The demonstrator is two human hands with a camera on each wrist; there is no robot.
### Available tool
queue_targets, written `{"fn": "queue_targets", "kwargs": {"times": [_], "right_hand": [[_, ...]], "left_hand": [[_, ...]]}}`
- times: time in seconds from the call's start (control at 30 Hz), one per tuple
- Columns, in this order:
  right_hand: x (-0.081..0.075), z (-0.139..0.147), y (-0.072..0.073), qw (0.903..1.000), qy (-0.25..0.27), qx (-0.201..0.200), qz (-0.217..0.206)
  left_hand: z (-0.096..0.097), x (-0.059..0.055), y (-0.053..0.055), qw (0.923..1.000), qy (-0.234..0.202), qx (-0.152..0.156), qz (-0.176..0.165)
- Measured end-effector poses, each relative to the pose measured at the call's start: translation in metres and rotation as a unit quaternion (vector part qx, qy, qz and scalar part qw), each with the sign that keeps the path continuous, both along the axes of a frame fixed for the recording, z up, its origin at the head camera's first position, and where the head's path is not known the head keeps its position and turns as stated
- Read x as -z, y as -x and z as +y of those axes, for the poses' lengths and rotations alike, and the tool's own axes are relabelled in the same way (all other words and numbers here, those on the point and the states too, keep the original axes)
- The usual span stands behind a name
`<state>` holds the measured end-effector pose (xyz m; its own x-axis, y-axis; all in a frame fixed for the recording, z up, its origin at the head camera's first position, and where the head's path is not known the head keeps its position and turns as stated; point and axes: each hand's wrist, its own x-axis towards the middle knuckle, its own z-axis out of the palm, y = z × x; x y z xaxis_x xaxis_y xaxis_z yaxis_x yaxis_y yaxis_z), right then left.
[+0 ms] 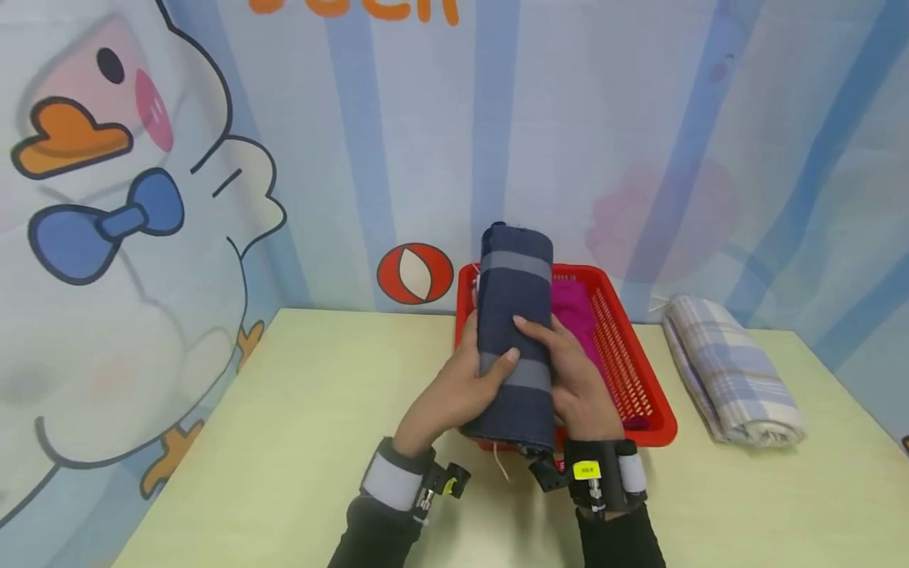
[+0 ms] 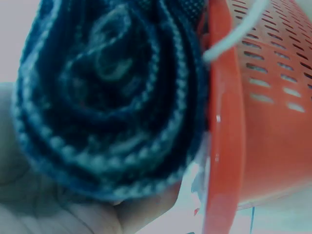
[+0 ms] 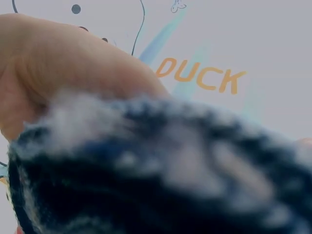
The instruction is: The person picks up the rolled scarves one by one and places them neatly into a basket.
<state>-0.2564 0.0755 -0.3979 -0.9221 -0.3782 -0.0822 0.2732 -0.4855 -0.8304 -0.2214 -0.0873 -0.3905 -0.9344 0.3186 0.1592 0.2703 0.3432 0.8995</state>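
Duck-print backdrop (image 1: 426,158) is seen behind a pale yellow tabletop (image 1: 319,379). Rolled navy striped cloth (image 1: 516,308) is gripped from both sides by the left hand (image 1: 454,390) and right hand (image 1: 584,386), thumbs laid on its upper face. Roll is held above a red perforated basket (image 1: 625,355); contact with the rim can't be told. Magenta cloth (image 1: 577,308) is contained in the basket. Folded plaid cloth (image 1: 735,375) is placed just right of it.

Head: fingers of left hand (image 1: 450,392) mostly hidden behind navy grey-striped cloth roll (image 1: 516,315); ditto part of magenta cloth (image 1: 574,306) in red perforated plastic basket (image 1: 659,418). Orange lettering (image 1: 387,11) cut off, top edge. Right wrist: roll end blurred, lower frame.
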Motion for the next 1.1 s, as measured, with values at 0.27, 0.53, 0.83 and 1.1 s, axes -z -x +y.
{"fn": "queue_targets", "kwargs": {"times": [0.27,0.53,0.83,1.1], "right_hand": [[-0.007,0.013,0.008,0.9991,-0.024,-0.006,-0.033],[-0.014,0.010,0.026,0.9985,-0.013,-0.022,-0.049],[-0.013,0.003,0.045,0.9922,-0.036,-0.071,-0.096],[-0.013,0.009,0.055,0.9905,-0.048,-0.068,-0.110]], "left_hand": [[0.006,-0.003,0.001,0.9997,0.011,0.023,0.004],[0.002,-0.006,-0.001,0.9990,0.041,0.007,-0.013],[-0.003,0.000,0.003,0.9982,0.039,-0.024,-0.038],[0.000,0.004,0.007,0.9987,0.020,-0.011,-0.045]]}}
